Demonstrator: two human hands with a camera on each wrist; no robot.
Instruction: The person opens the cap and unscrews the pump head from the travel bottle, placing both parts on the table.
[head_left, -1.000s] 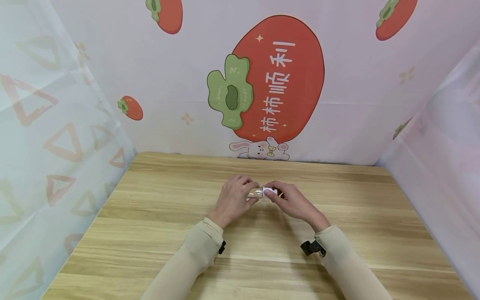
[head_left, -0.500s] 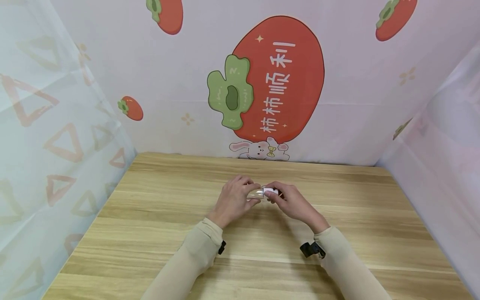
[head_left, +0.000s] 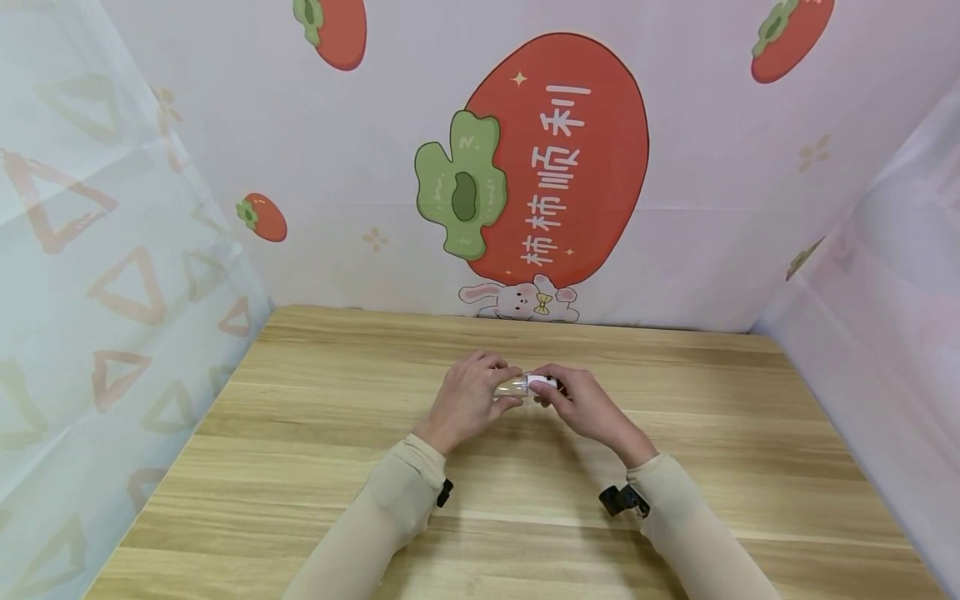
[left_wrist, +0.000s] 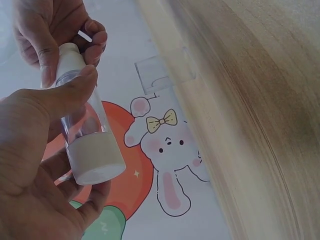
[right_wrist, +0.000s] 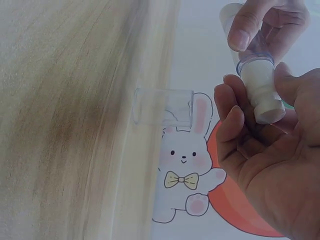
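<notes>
The bottle (left_wrist: 91,125) is formed of clear, smooth, glossy plastic, and its white base (left_wrist: 96,159) and white collar (right_wrist: 262,85) are finished in smooth, nearly matt plastic. A see-through cover (right_wrist: 163,107) is marked by faint glints; whether plastic or glass is used cannot be told from the hazy wrist views. The desk (head_left: 517,533) is surfaced in smooth wood grain with a soft sheen. The backdrop (head_left: 337,150) is made of lightly creased, printed cloth, the sleeves (head_left: 371,521) of plain matt cloth.

Left hand (head_left: 461,400), right hand (head_left: 588,407) curled, close together; forearms (head_left: 367,521) angled inward.
</notes>
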